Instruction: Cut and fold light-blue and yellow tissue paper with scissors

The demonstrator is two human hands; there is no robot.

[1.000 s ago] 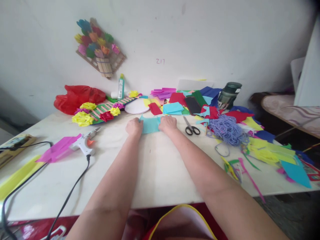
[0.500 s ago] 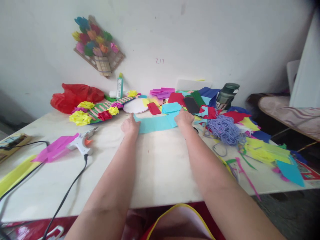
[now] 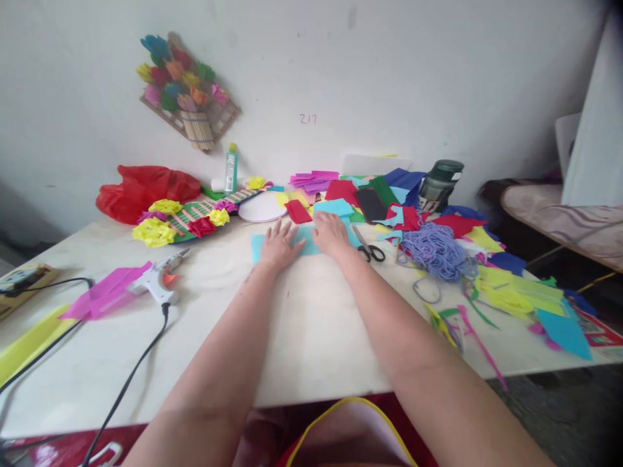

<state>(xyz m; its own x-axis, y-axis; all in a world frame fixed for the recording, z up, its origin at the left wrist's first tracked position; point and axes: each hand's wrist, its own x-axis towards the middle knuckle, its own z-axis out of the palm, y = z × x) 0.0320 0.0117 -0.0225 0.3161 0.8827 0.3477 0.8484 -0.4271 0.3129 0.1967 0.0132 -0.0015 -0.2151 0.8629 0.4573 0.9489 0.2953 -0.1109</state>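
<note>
A light blue strip of crepe paper [image 3: 308, 242] lies on the table under both of my hands. My left hand [image 3: 281, 246] rests flat on its left part, fingers spread and pointing away from me. On the strip's right part lies my right hand [image 3: 333, 233], its fingers stretched forward and close together. Black-handled scissors [image 3: 372, 253] lie just right of my right hand, their blades partly beside the paper. Directly behind that hand sits a folded light blue piece [image 3: 335, 207], with a red folded piece [image 3: 297, 211] to its left.
A glue gun [image 3: 158, 280] with a black cord lies left, near pink paper [image 3: 107, 292]. A flower-decorated paper guitar [image 3: 192, 217] is back left. Purple yarn [image 3: 435, 251], a phone [image 3: 371, 205], a dark bottle [image 3: 440, 185] and paper scraps fill the right side.
Both hands have moved inward from the strip's ends and now lie on it, my left hand opening from a pinch to spread fingers. The scissors' handles have come into sight.
</note>
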